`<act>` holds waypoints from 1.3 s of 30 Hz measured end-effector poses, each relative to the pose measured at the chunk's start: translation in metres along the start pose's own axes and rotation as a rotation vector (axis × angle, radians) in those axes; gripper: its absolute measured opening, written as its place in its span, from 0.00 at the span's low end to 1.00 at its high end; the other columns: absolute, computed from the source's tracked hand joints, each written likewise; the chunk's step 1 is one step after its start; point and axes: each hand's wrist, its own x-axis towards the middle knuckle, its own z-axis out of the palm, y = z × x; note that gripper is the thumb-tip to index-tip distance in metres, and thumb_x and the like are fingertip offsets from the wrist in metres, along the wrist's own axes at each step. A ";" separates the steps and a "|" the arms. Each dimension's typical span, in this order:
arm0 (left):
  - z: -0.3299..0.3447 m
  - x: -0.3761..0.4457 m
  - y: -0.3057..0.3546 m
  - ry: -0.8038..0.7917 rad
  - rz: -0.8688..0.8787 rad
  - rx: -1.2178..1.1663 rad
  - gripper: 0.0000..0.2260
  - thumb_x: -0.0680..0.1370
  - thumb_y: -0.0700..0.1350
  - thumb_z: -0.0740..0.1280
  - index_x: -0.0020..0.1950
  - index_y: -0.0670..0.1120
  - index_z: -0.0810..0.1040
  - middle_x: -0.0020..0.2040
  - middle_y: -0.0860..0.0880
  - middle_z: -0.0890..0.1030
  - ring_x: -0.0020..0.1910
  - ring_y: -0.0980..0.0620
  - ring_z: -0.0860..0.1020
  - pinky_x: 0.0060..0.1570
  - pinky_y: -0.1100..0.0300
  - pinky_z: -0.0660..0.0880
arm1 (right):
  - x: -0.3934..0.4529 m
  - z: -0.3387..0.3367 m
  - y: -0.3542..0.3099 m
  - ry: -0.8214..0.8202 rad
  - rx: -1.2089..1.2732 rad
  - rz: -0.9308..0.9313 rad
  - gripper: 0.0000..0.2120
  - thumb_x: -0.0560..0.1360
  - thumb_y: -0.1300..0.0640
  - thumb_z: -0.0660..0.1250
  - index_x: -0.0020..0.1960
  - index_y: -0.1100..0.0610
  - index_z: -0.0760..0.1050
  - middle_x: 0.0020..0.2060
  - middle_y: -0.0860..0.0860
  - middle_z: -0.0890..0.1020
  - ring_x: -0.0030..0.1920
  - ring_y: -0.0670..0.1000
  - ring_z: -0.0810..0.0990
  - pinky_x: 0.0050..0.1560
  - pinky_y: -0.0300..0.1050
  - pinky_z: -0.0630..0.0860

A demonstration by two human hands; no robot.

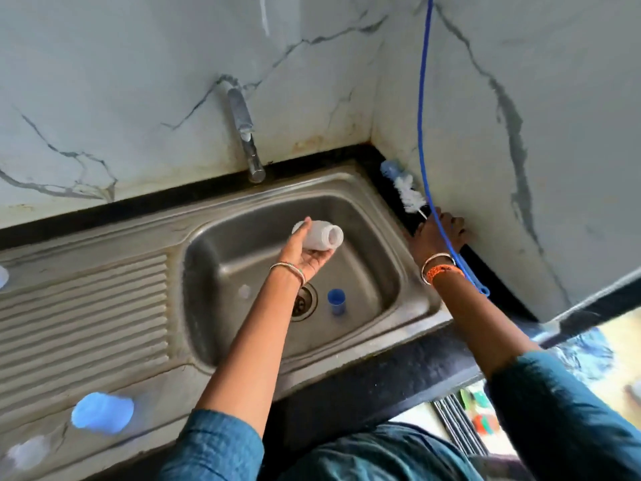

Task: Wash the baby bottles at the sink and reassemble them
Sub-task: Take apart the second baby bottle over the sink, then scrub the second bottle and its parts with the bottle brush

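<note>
My left hand (305,253) grips a clear baby bottle body (321,236) on its side above the steel sink basin (385,258), open neck pointing right. My right hand (438,234) reaches to the black ledge at the right wall and its fingers curl round the handle end of a white bottle brush (406,190) with a blue tip. A blue collar ring (336,301) stands in the basin right of the drain (305,302). A small clear part (244,291) lies left of the drain.
A chrome tap (244,133) juts from the marble wall above the sink. A blue cord (423,133) hangs down the right wall past my right wrist. A blue cap (102,414) and clear pieces (29,451) sit on the ribbed drainboard (86,307).
</note>
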 end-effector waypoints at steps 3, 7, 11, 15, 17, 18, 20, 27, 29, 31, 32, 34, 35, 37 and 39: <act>0.013 -0.002 0.000 -0.035 -0.021 0.010 0.15 0.75 0.48 0.70 0.51 0.39 0.71 0.49 0.38 0.77 0.47 0.41 0.79 0.37 0.46 0.81 | 0.003 0.005 0.010 -0.010 -0.006 0.061 0.12 0.79 0.59 0.57 0.61 0.61 0.70 0.60 0.60 0.74 0.63 0.63 0.70 0.64 0.56 0.63; 0.008 -0.006 0.000 -0.006 -0.036 0.015 0.16 0.74 0.49 0.71 0.52 0.39 0.71 0.50 0.38 0.77 0.46 0.41 0.79 0.40 0.46 0.80 | -0.001 0.001 0.006 -0.021 0.284 0.073 0.10 0.77 0.61 0.59 0.54 0.59 0.77 0.54 0.60 0.80 0.55 0.62 0.77 0.53 0.50 0.71; -0.011 -0.016 0.004 0.020 -0.027 -0.172 0.18 0.74 0.53 0.70 0.49 0.38 0.73 0.44 0.40 0.77 0.43 0.43 0.77 0.35 0.51 0.81 | -0.022 -0.009 -0.020 -0.095 0.419 -0.135 0.11 0.76 0.59 0.63 0.55 0.55 0.81 0.53 0.58 0.82 0.56 0.61 0.78 0.53 0.50 0.74; -0.029 -0.028 0.021 0.157 0.102 -0.459 0.20 0.74 0.53 0.71 0.48 0.37 0.71 0.45 0.38 0.75 0.41 0.43 0.77 0.29 0.52 0.80 | -0.044 -0.017 -0.054 -0.134 0.580 -0.344 0.09 0.75 0.57 0.67 0.52 0.50 0.83 0.49 0.51 0.84 0.50 0.54 0.82 0.50 0.43 0.76; -0.038 -0.039 0.038 0.211 0.183 -0.540 0.20 0.74 0.54 0.70 0.47 0.36 0.71 0.43 0.38 0.75 0.40 0.43 0.77 0.26 0.53 0.79 | -0.051 -0.022 -0.071 -0.163 0.599 -0.464 0.08 0.75 0.55 0.68 0.53 0.49 0.83 0.48 0.50 0.84 0.49 0.51 0.81 0.49 0.42 0.75; -0.042 -0.045 0.047 0.229 0.214 -0.567 0.20 0.75 0.54 0.69 0.45 0.36 0.71 0.42 0.38 0.75 0.39 0.43 0.76 0.25 0.53 0.78 | -0.052 -0.025 -0.078 -0.175 0.598 -0.519 0.08 0.75 0.55 0.68 0.53 0.49 0.83 0.48 0.50 0.84 0.49 0.51 0.81 0.52 0.44 0.74; -0.054 -0.058 0.063 0.255 0.297 -0.585 0.20 0.76 0.55 0.67 0.44 0.37 0.70 0.41 0.39 0.75 0.37 0.44 0.76 0.24 0.55 0.78 | -0.055 -0.032 -0.093 -0.194 0.561 -0.610 0.08 0.76 0.54 0.67 0.52 0.48 0.82 0.48 0.48 0.84 0.51 0.51 0.80 0.57 0.48 0.69; -0.091 -0.104 0.098 0.337 0.477 -0.609 0.19 0.76 0.59 0.64 0.47 0.42 0.72 0.40 0.45 0.75 0.36 0.50 0.75 0.26 0.64 0.77 | -0.071 -0.049 -0.132 -0.122 0.563 -0.740 0.06 0.75 0.56 0.68 0.48 0.49 0.83 0.46 0.47 0.84 0.48 0.51 0.79 0.47 0.46 0.56; -0.103 -0.114 0.104 0.355 0.525 -0.612 0.18 0.77 0.59 0.63 0.51 0.43 0.71 0.42 0.45 0.75 0.37 0.51 0.75 0.28 0.64 0.77 | -0.076 -0.049 -0.136 -0.116 0.576 -0.768 0.06 0.75 0.57 0.69 0.47 0.50 0.83 0.45 0.47 0.84 0.47 0.52 0.79 0.47 0.46 0.57; -0.113 -0.121 0.109 0.350 0.578 -0.600 0.18 0.78 0.58 0.61 0.57 0.44 0.70 0.46 0.45 0.74 0.40 0.51 0.75 0.33 0.65 0.76 | -0.079 -0.049 -0.137 -0.134 0.557 -0.799 0.07 0.75 0.58 0.68 0.47 0.49 0.83 0.44 0.47 0.83 0.46 0.52 0.78 0.46 0.46 0.55; -0.117 -0.124 0.112 0.357 0.590 -0.588 0.19 0.79 0.58 0.60 0.59 0.45 0.69 0.48 0.45 0.74 0.42 0.51 0.75 0.35 0.64 0.76 | -0.080 -0.048 -0.137 -0.137 0.537 -0.819 0.07 0.75 0.59 0.68 0.47 0.49 0.83 0.43 0.47 0.83 0.46 0.52 0.77 0.46 0.46 0.53; -0.121 -0.128 0.116 0.399 0.589 -0.571 0.23 0.78 0.59 0.61 0.64 0.43 0.69 0.52 0.44 0.74 0.47 0.49 0.75 0.38 0.62 0.76 | -0.084 -0.048 -0.138 -0.110 0.505 -0.860 0.07 0.74 0.59 0.68 0.47 0.50 0.84 0.39 0.45 0.80 0.46 0.52 0.77 0.45 0.45 0.52; -0.123 -0.129 0.118 0.425 0.583 -0.567 0.26 0.78 0.59 0.62 0.66 0.42 0.68 0.54 0.43 0.74 0.48 0.49 0.75 0.38 0.62 0.76 | -0.086 -0.049 -0.139 -0.082 0.504 -0.878 0.07 0.74 0.60 0.69 0.47 0.50 0.84 0.37 0.43 0.78 0.45 0.53 0.77 0.45 0.45 0.52; -0.125 -0.129 0.120 0.472 0.560 -0.545 0.29 0.76 0.60 0.63 0.69 0.41 0.66 0.53 0.42 0.74 0.43 0.49 0.76 0.34 0.64 0.76 | -0.089 -0.050 -0.140 -0.018 0.507 -0.916 0.08 0.73 0.62 0.70 0.46 0.51 0.84 0.35 0.43 0.77 0.43 0.53 0.76 0.45 0.44 0.50; -0.130 -0.128 0.123 0.491 0.543 -0.524 0.29 0.76 0.61 0.62 0.68 0.41 0.66 0.51 0.42 0.75 0.37 0.50 0.75 0.30 0.65 0.75 | -0.090 -0.050 -0.141 0.022 0.504 -0.944 0.09 0.72 0.63 0.70 0.45 0.51 0.84 0.35 0.45 0.79 0.43 0.54 0.76 0.44 0.42 0.49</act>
